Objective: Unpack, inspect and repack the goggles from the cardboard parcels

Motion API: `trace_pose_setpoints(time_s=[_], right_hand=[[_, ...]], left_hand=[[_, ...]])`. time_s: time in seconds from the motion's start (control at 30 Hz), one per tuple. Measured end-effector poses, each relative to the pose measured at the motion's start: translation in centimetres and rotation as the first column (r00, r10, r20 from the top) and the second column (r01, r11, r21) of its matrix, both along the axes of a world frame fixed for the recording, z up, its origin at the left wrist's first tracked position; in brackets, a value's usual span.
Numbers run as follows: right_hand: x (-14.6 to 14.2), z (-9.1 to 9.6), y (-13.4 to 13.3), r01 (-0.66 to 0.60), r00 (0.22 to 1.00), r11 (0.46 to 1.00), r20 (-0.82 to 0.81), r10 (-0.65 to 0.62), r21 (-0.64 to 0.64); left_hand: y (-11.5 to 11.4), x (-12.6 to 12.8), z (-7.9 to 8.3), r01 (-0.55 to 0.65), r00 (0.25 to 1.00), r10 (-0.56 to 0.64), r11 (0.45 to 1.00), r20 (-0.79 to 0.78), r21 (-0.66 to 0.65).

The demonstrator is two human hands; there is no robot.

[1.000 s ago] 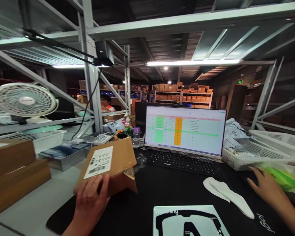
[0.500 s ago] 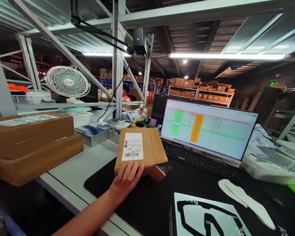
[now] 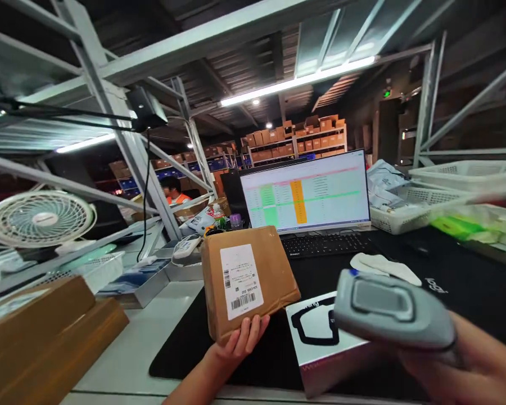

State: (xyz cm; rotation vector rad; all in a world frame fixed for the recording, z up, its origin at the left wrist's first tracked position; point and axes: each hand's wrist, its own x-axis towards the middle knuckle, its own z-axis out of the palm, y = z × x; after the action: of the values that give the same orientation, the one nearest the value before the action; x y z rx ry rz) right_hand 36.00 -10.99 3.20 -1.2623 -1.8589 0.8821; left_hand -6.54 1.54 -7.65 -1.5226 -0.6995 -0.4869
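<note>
My left hand (image 3: 245,336) grips the lower edge of a brown cardboard box (image 3: 276,270), which is tilted up toward me. A white shipping label (image 3: 241,281) with barcodes lies on its face. At the lower right, my right hand (image 3: 451,365) is closed around a grey barcode scanner (image 3: 392,309), whose head points left toward the box; most of those fingers are hidden behind the scanner. Beneath the scanner, partly covered by it, a white printed box (image 3: 316,320) rests on the black desk mat (image 3: 181,337).
Behind the keyboard (image 3: 324,244) stands a monitor (image 3: 307,194) with a spreadsheet. White gloves (image 3: 383,264) lie on the mat. White baskets (image 3: 430,197) are at right, stacked cartons (image 3: 46,332) and a fan (image 3: 42,218) at left. A person in an orange vest (image 3: 179,198) sits farther back.
The view has swung to the right. My right hand has come into view with the scanner. The cardboard box in my left hand is now tipped more upright, its label facing me.
</note>
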Motion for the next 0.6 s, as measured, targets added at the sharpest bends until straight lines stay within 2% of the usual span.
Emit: trace_pose_setpoints(time_s=[0.07,0.13,0.2,0.27,0.33,0.4,0.47,0.53,0.57,0.6], right_hand=[[-3.0,1.6,-0.8,-0.016,0.998,0.996,-0.055,0.011,-0.083],[-5.1,3.7,-1.4,-0.100,0.993,0.985,-0.074,0.091,-0.142],[-6.0,5.2,-1.9,-0.134,0.987,0.976,-0.112,0.116,-0.173],[-5.7,5.4,-2.3,-0.105,0.989,0.960,-0.128,0.073,-0.260],[-4.7,4.6,-2.5,-0.054,0.993,0.933,-0.118,0.012,-0.356],[-3.3,3.6,-2.3,0.007,0.994,0.932,-0.097,-0.045,-0.362],[-1.3,2.5,-1.1,0.086,0.992,0.957,-0.065,-0.108,-0.277],[2.1,1.2,1.2,0.195,0.980,0.970,-0.009,-0.198,-0.148],[4.5,0.3,2.8,0.255,0.967,0.964,0.027,-0.253,-0.073],[7.2,-0.7,4.4,0.352,0.933,0.936,0.081,-0.352,0.014]], left_hand=[[0.0,0.0,0.5,0.039,0.997,-0.039,0.999,-0.061,0.007],[0.1,-0.1,1.2,0.079,0.990,-0.077,0.997,-0.120,0.014],[0.1,-0.2,1.7,0.095,0.982,-0.090,0.995,-0.168,0.016],[0.0,-0.3,1.9,0.083,0.979,-0.078,0.996,-0.186,0.017],[-0.1,-0.5,1.8,0.057,0.984,-0.054,0.998,-0.172,0.011],[-0.3,-1.0,1.7,0.027,0.991,-0.027,1.000,-0.130,-0.002],[-0.5,-1.9,2.0,-0.004,0.997,0.003,1.000,-0.072,-0.022],[-0.7,-3.2,2.8,-0.043,0.999,0.045,0.997,0.027,-0.068],[-0.8,-3.9,3.3,-0.067,0.992,0.077,0.992,0.097,-0.110],[-0.9,-4.6,3.9,-0.089,0.981,0.113,0.984,0.158,-0.152]])
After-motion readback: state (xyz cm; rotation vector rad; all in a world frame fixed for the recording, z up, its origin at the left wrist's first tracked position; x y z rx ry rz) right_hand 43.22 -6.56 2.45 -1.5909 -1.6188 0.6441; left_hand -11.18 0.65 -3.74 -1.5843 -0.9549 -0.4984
